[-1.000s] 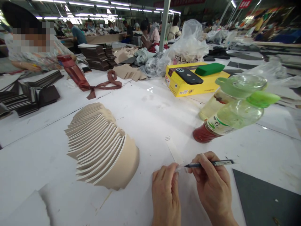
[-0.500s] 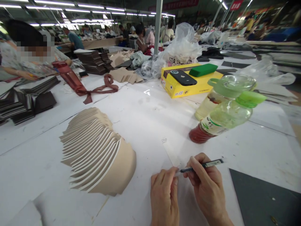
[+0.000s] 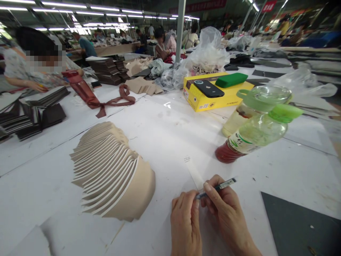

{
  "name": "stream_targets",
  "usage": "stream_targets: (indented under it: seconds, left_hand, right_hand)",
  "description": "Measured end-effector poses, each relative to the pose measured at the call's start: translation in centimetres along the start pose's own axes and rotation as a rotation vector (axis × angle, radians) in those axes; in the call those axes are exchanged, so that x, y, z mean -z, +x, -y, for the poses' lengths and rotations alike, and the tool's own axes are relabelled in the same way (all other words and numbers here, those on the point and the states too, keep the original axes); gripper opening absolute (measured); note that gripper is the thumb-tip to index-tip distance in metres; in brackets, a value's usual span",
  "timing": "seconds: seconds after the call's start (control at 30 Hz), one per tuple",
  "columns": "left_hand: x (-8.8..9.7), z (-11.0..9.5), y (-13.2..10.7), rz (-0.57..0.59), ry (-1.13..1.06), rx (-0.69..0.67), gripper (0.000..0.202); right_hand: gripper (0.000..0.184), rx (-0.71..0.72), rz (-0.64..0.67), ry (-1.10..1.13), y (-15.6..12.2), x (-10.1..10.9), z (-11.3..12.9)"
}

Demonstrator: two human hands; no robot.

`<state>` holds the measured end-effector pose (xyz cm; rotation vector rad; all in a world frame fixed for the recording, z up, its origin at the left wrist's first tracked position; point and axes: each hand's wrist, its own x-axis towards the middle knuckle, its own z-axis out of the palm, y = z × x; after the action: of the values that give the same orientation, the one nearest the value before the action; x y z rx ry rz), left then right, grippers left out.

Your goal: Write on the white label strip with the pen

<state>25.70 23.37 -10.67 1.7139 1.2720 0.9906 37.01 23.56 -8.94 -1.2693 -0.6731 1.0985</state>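
My right hand [image 3: 225, 213] grips a dark pen [image 3: 216, 187] with its tip pointing left. My left hand [image 3: 185, 224] lies beside it with fingers curled, its fingertips meeting the pen tip and the near end of a narrow white paper strip [image 3: 194, 172] on the white table [image 3: 165, 131]. Whether the left fingers pinch the strip is hard to tell. A fanned stack of beige cut pieces [image 3: 112, 170] lies to the left of my hands.
Two bottles with green caps [image 3: 253, 131] stand right of centre. A yellow box [image 3: 213, 96] carries a phone and a green case. A dark sheet [image 3: 301, 224] lies at the near right. Dark stacks [image 3: 29, 113] and a seated person [image 3: 34, 64] are at the left.
My right hand has drawn the pen leftward and tilted it, closing up against my left fingertips. The view shifted slightly.
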Motion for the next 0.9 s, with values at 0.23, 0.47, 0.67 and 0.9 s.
stream_targets:
  seconds: [0.23,0.47,0.67,0.9]
  left_hand:
    - [-0.5,0.6,-0.4,-0.045,0.103,-0.066,0.029]
    - [-1.1,1.0,-0.8,-0.086,0.171,-0.103,0.037]
    - [-1.3,1.0,-0.8,-0.110,0.166,-0.125,0.035]
    - [-1.1,0.8,-0.8,-0.090,0.264,-0.142,0.033]
  right_hand:
    - [0.038,-0.033,0.013,0.066,-0.2,-0.4,-0.2]
    - [0.038,-0.069,0.021,0.122,-0.5,-0.8,-0.2]
    - [0.037,-0.106,0.024,0.190,-0.4,-0.9,-0.4]
    - [0.039,-0.157,0.021,0.220,-0.7,-1.0,-0.3]
